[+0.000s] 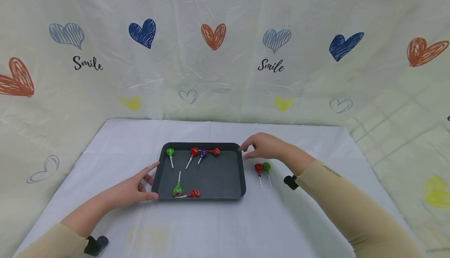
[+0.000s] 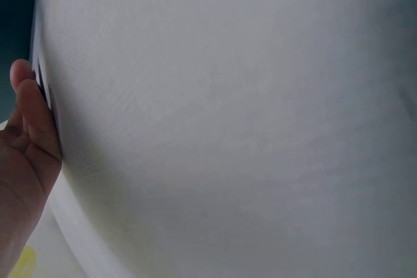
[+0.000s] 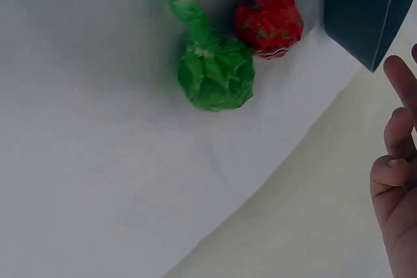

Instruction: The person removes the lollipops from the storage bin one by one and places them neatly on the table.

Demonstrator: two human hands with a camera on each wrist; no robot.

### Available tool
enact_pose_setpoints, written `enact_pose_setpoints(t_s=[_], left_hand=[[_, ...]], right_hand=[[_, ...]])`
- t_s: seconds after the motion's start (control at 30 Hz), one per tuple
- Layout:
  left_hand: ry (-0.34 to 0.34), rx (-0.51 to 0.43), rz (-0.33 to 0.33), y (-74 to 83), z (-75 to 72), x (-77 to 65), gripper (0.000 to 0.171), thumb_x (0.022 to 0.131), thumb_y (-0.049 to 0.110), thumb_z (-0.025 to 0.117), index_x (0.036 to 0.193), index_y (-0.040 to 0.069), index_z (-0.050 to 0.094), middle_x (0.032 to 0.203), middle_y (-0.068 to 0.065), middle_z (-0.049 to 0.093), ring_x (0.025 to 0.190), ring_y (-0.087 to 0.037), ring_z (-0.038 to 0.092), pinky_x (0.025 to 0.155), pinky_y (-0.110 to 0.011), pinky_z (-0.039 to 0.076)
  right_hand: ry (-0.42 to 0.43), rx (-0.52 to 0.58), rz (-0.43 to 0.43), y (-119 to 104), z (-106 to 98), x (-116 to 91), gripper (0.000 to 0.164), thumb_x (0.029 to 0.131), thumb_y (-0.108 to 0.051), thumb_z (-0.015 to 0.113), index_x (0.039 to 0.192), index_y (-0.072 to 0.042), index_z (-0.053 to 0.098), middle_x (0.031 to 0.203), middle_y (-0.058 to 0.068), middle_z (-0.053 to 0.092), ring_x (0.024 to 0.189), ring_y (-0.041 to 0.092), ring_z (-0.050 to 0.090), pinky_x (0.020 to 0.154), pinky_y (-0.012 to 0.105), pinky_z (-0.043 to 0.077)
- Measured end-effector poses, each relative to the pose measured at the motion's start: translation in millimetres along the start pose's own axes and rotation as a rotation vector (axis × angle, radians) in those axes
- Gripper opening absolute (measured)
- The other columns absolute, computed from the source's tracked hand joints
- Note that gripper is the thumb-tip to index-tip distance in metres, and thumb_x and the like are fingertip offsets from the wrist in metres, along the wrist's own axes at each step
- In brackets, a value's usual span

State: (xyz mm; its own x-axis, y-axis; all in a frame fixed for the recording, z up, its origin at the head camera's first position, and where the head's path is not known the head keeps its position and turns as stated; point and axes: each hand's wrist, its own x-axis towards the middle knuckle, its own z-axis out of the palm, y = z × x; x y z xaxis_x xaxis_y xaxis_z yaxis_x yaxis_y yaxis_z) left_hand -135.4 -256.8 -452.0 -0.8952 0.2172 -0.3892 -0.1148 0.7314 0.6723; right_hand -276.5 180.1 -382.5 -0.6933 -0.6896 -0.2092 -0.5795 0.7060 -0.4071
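A dark grey tray (image 1: 211,180) lies on the table, with several wrapped lollipops in it. My left hand (image 1: 131,187) is at the tray's left side, index fingertip and thumb tip against the rim. By the back right corner hovers my right hand (image 1: 268,146), its fingers loosely bent and holding nothing; whether a fingertip touches the rim I cannot tell. Inside the tray are a green lollipop (image 1: 170,152), a purple lollipop (image 1: 203,154) and a red lollipop (image 1: 195,193). Right of it, below my right hand, a red lollipop (image 3: 268,25) and a green lollipop (image 3: 216,76) lie side by side.
A white cloth (image 1: 218,226) covers the table. Behind it hangs a pale sheet (image 1: 239,0) printed with hearts and the word "Smile". Each wrist carries a small black device, such as the black wrist device (image 1: 96,245) on the left arm.
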Motion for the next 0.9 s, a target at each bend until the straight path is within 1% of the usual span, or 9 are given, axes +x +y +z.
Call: enact_pose_setpoints(t_s=[0.13, 0.33, 0.4, 0.5, 0.57, 0.63, 0.77, 0.9], left_hand=[[0.006, 0.001, -0.022, -2.0, 1.7, 1.0, 0.111, 0.074, 0.045, 0.086, 0.159, 0.027, 0.016, 0.117, -0.007, 0.050, 0.081, -0.019, 0.054, 0.070, -0.035, 0.044], [0.005, 0.001, -0.024, -3.9, 2.8, 2.4, 0.110, 0.074, 0.045, 0.085, 0.158, 0.029, 0.016, 0.117, -0.007, 0.050, 0.081, -0.019, 0.055, 0.070, -0.035, 0.044], [0.003, 0.002, -0.020, -3.8, 2.4, 2.4, 0.110, 0.074, 0.045, 0.085, 0.158, 0.029, 0.016, 0.117, -0.007, 0.050, 0.081, -0.019, 0.055, 0.070, -0.035, 0.044], [0.004, 0.007, -0.024, -2.7, 1.7, 1.7, 0.110, 0.074, 0.045, 0.085, 0.158, 0.030, 0.017, 0.117, -0.006, 0.050, 0.082, -0.018, 0.055, 0.070, -0.035, 0.044], [0.002, 0.014, -0.017, -1.6, 0.9, 0.6, 0.110, 0.075, 0.045, 0.085, 0.159, 0.028, 0.016, 0.117, -0.006, 0.050, 0.082, -0.018, 0.054, 0.069, -0.035, 0.043], [0.004, 0.013, -0.018, -0.6, 0.2, 0.0, 0.110, 0.075, 0.045, 0.085, 0.159, 0.029, 0.016, 0.117, -0.006, 0.051, 0.081, -0.019, 0.055, 0.069, -0.035, 0.043], [0.005, 0.013, -0.020, 0.5, -1.1, -0.1, 0.110, 0.074, 0.045, 0.085, 0.159, 0.030, 0.016, 0.117, -0.005, 0.050, 0.080, -0.018, 0.055, 0.069, -0.035, 0.043], [0.006, 0.010, -0.023, 0.0, -1.7, 0.9, 0.110, 0.074, 0.045, 0.085, 0.158, 0.030, 0.016, 0.116, -0.005, 0.050, 0.080, -0.018, 0.055, 0.069, -0.035, 0.043]], right_hand=[[-0.026, -0.028, -0.019, -11.5, 4.7, 21.2, 0.034, 0.088, -0.028, 0.077, 0.120, -0.019, 0.073, 0.106, -0.006, 0.070, 0.079, 0.012, 0.056, 0.071, 0.030, 0.048], [-0.041, -0.104, -0.024, -29.9, 9.0, 44.3, 0.034, 0.088, -0.031, 0.077, 0.121, -0.021, 0.073, 0.105, -0.006, 0.069, 0.095, 0.014, 0.061, 0.083, 0.032, 0.049], [-0.037, -0.126, -0.031, -33.7, 10.1, 49.8, 0.034, 0.088, -0.031, 0.077, 0.120, -0.021, 0.073, 0.103, -0.007, 0.069, 0.097, 0.013, 0.061, 0.085, 0.033, 0.049], [-0.036, -0.168, -0.037, -37.4, 11.9, 57.6, 0.033, 0.087, -0.031, 0.078, 0.119, -0.022, 0.074, 0.099, -0.007, 0.069, 0.092, 0.012, 0.060, 0.084, 0.032, 0.049], [-0.036, -0.211, -0.037, -39.2, 13.5, 62.6, 0.034, 0.087, -0.033, 0.077, 0.119, -0.023, 0.073, 0.095, -0.009, 0.069, 0.087, 0.009, 0.059, 0.082, 0.031, 0.049], [-0.035, -0.258, -0.031, -40.8, 15.2, 66.9, 0.034, 0.087, -0.035, 0.077, 0.119, -0.025, 0.073, 0.091, -0.010, 0.067, 0.084, 0.008, 0.058, 0.080, 0.030, 0.048], [-0.027, -0.330, -0.019, -45.3, 18.0, 73.6, 0.033, 0.088, -0.035, 0.076, 0.119, -0.025, 0.073, 0.084, -0.011, 0.064, 0.078, 0.008, 0.056, 0.076, 0.031, 0.048], [-0.021, -0.388, -0.020, -49.5, 19.9, 79.0, 0.033, 0.088, -0.035, 0.076, 0.118, -0.024, 0.074, 0.082, -0.010, 0.065, 0.076, 0.008, 0.055, 0.075, 0.031, 0.048]])
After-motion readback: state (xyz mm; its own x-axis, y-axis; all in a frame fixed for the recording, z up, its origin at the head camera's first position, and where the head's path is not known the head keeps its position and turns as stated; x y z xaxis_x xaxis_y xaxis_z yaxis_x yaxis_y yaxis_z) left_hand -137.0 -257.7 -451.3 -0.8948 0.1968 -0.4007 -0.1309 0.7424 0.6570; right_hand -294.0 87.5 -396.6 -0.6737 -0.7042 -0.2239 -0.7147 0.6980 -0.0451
